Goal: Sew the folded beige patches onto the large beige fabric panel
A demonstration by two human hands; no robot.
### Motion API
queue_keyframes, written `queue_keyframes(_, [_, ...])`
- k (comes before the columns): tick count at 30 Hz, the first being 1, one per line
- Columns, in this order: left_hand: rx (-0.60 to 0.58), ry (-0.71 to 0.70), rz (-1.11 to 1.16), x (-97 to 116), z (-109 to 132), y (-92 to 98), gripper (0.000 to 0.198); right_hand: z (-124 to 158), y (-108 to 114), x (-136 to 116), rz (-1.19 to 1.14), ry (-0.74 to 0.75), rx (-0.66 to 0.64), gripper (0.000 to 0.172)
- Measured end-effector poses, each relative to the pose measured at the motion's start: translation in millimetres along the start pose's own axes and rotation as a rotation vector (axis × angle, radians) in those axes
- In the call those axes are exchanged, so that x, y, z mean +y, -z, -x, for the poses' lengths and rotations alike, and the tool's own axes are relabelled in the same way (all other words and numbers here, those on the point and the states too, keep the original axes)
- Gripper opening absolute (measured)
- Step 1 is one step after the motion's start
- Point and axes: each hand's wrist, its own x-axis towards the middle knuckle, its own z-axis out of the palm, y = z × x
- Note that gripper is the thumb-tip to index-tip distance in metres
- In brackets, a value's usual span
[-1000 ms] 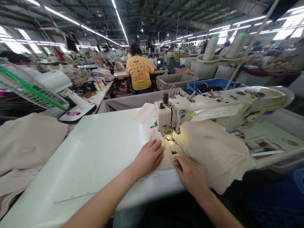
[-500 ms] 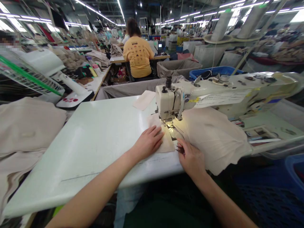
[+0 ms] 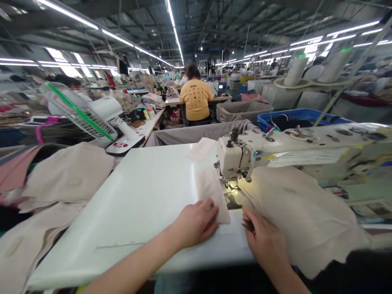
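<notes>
Cream cloth lies in several pieces on the pale green tabletop, which runs from its rounded near left corner back to its far edge. Over the right part of that tabletop stands the sewing machine, its head above the middle and a small yellow light glowing at the needle. The broad cloth spreads in loose folds to the right of the needle, and its lower end hangs past the tabletop's front edge. Beyond the left edge sits a pile of similar cloth, with a white fan near the far left corner. Just left of the presser foot lies a narrow panel, set back from the front edge, one end towards it. The right hand, beside the broad cloth and near the front edge, has its fingers curled round a small dark tool. The left hand rests palm down on the panel's near end, fingers bent and loose. A smaller piece lies at the far edge, behind the panel. Smallest is the dark tool itself (too blurred to name for certain), its tip pointing left out of the grip.
</notes>
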Motion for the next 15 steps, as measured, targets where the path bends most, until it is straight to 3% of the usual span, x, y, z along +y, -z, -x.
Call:
queue_keyframes(4, [0.119,0.141,-0.122,-33,-31,-6.9,0.028,-2,-3,-1,-0.023,0.016,0.033,0.037])
queue_keyframes(7, [0.22,0.285,-0.174,-51,-51,-8.1,0.036,-4,4,-2,-0.079,0.007,-0.01,0.036])
queue_keyframes(11, [0.226,0.183,-0.155,-43,-53,-14.5,0.038,-9,36,10,-0.143,0.018,-0.053,0.031])
queue_keyframes(13, [0.245,0.106,-0.126,-36,-45,-20.6,0.038,-14,57,24,-0.07,-0.05,-0.03,0.029])
queue_keyframes(15, [0.275,0.066,-0.1,-32,-36,-26.8,0.04,-19,76,40,0.048,-0.092,-0.107,0.029])
